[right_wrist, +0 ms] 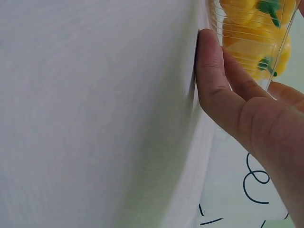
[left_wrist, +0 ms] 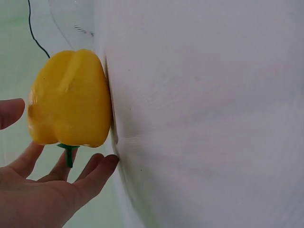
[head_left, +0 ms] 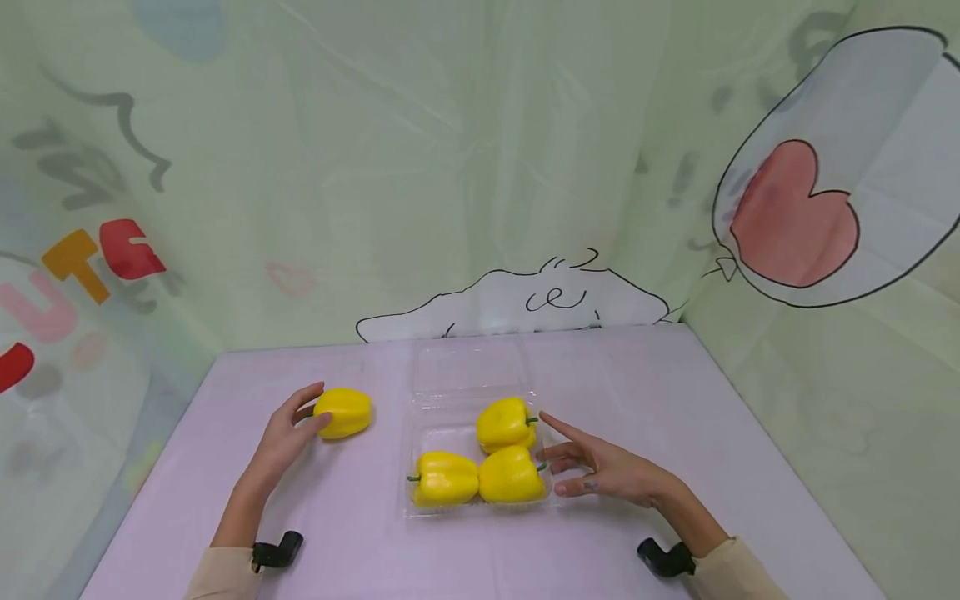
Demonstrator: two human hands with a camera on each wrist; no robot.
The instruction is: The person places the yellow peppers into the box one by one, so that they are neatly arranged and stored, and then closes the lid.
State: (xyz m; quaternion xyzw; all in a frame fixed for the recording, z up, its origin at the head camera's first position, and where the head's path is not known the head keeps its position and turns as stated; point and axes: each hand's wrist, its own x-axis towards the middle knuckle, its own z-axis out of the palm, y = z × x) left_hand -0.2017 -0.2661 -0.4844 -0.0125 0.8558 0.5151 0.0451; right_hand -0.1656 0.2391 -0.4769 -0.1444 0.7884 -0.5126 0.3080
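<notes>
A single yellow bell pepper point(head_left: 345, 413) lies on its side on the table, left of the box. My left hand point(head_left: 288, 432) reaches to its stem end, with thumb and fingers spread. In the left wrist view, a gap shows between the thumb point(left_wrist: 11, 113) and the pepper point(left_wrist: 71, 99), and the fingers spread around the green stem. A clear plastic clamshell box point(head_left: 441, 440) holds three more yellow peppers, including a front-left one point(head_left: 447, 478). The back-left part of its tray is bare. My right hand point(head_left: 611, 471) is at the box's right side, fingers loosely extended.
The box's clear lid point(head_left: 471, 371) lies folded back toward the rear wall. A pale cloth covers the table point(head_left: 645, 392), and printed curtains point(head_left: 420, 167) surround it at the back and sides. Black wrist cameras point(head_left: 279, 550) sit on both wrists.
</notes>
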